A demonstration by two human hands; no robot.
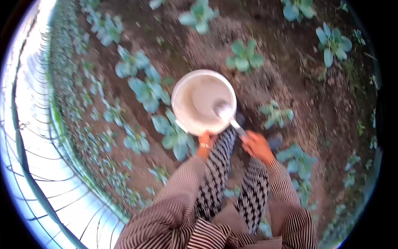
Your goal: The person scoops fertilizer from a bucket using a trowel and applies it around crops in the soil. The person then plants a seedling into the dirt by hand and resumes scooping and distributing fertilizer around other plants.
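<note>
A round white bucket (180, 117) with a pale, cloudy bottom hangs or stands in front of my legs, tilted toward me. My left hand (206, 143) grips its near rim, a band around the wrist. In my right hand (256, 145) is the handle of a metal ladle (224, 110), whose bowl is over the inside of the bucket near its right wall. Whether the bowl holds anything is blurred.
Leafy green plants (147, 90) grow in rows on brown soil (290, 83), on both sides and ahead, one (176, 135) close to the bucket's left. A curved frame with pale sheeting (70, 195) runs along the left. My patterned trouser legs (215, 174) are below.
</note>
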